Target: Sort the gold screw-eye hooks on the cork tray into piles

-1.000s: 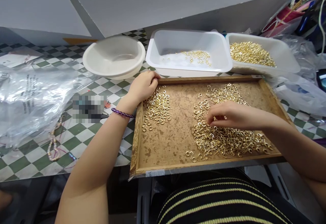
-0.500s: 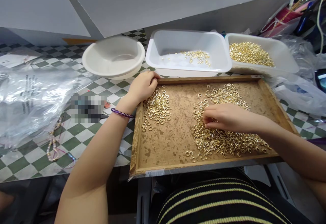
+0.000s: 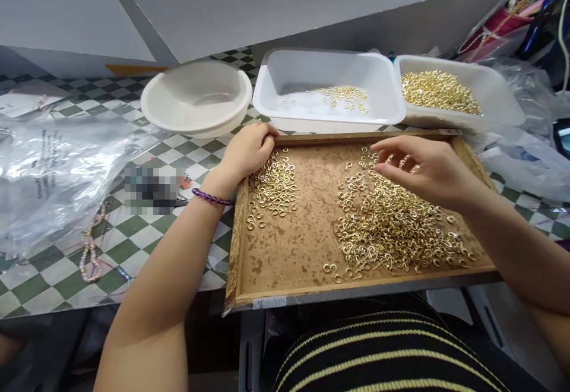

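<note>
A wooden tray (image 3: 307, 249) lies in front of me with two heaps of small gold hooks. My left hand (image 3: 247, 152) rests on the tray's far left corner. Its fingers are curled together over the small heap of hooks (image 3: 272, 189), with the fingertips at the rim; what lies under them is hidden. My right hand (image 3: 425, 167) hovers over the far end of the large heap of hooks (image 3: 392, 231), fingers apart and loosely bent, with nothing visible between them. A purple bead bracelet (image 3: 209, 198) is on my left wrist.
Behind the tray stand a white round bowl (image 3: 196, 98), a white tub (image 3: 329, 86) with a few gold hooks, and a white tub (image 3: 449, 92) heaped with them. Clear plastic bags (image 3: 53, 172) and a bead string (image 3: 89, 255) lie on the checked tablecloth at left.
My right hand has lifted off the large heap and moved away from me toward the tray's far edge, with its fingers opening. My left hand has stayed at the tray corner.
</note>
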Demonstrator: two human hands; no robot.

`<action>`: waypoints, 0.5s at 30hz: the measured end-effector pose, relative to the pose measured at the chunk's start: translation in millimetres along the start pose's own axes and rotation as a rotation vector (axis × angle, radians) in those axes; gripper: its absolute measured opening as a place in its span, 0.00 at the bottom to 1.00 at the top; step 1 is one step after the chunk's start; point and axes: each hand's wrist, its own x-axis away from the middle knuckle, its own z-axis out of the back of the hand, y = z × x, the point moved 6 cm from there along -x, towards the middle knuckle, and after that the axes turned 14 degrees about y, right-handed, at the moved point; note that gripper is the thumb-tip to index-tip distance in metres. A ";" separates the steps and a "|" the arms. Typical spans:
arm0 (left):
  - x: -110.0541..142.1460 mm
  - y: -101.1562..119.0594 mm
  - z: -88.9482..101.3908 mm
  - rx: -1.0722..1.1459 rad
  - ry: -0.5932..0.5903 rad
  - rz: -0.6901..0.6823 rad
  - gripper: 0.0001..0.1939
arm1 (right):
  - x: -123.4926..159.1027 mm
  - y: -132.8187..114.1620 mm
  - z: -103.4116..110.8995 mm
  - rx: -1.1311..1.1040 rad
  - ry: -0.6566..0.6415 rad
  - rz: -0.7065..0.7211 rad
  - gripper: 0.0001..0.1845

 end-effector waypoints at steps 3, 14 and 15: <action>-0.1 0.5 0.2 -0.010 0.000 0.002 0.21 | -1.3 9.4 -26.1 0.112 -0.237 0.026 0.26; -1.2 -0.8 -1.2 0.003 0.000 -0.013 0.22 | -43.7 -62.6 -58.3 -0.176 -0.525 0.180 0.21; -1.3 -0.9 -1.0 0.005 -0.002 -0.007 0.22 | -43.1 -60.8 -57.2 -0.162 -0.576 0.183 0.20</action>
